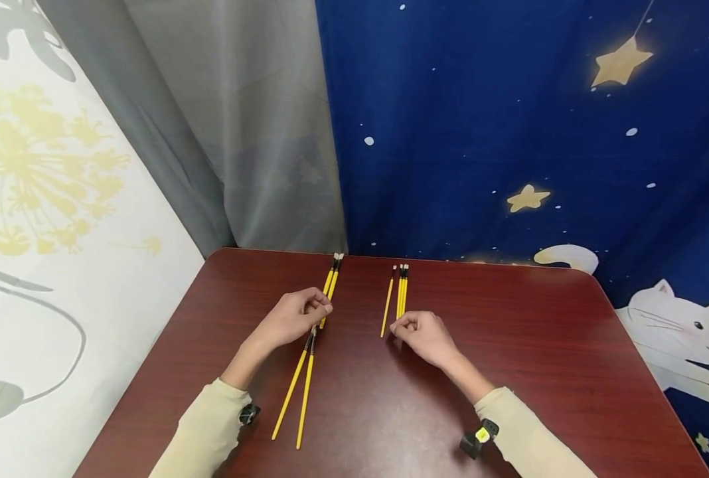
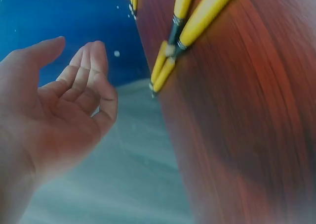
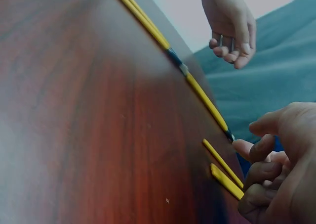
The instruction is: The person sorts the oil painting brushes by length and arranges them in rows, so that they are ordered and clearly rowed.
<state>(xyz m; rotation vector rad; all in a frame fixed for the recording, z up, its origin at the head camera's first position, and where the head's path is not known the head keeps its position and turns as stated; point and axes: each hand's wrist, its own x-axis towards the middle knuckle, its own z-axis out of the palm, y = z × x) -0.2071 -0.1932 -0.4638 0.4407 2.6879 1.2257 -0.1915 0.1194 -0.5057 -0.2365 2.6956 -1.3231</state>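
Observation:
Yellow-handled paintbrushes with black ferrules and pale tips lie on the table. My left hand (image 1: 297, 315), its fingers loosely bent and holding nothing, hovers by the far pair of brushes (image 1: 330, 282); the left wrist view shows its palm (image 2: 64, 125) bare. Nearer to me, two brushes (image 1: 305, 395) spread apart at their handle ends, tips meeting close to the far pair. Over the handle ends of a tight bunch of brushes (image 1: 402, 292) is my right hand (image 1: 423, 335), fingers loosely curled, with nothing visible in them. One single brush (image 1: 387, 305) lies just left of that bunch.
The dark red-brown table (image 1: 366, 411) ends at a back edge close behind the brush tips. Beyond it hang a grey curtain (image 1: 277, 133) and a blue star-printed curtain (image 1: 450, 133). A pale patterned wall covering (image 1: 62, 199) borders the left side.

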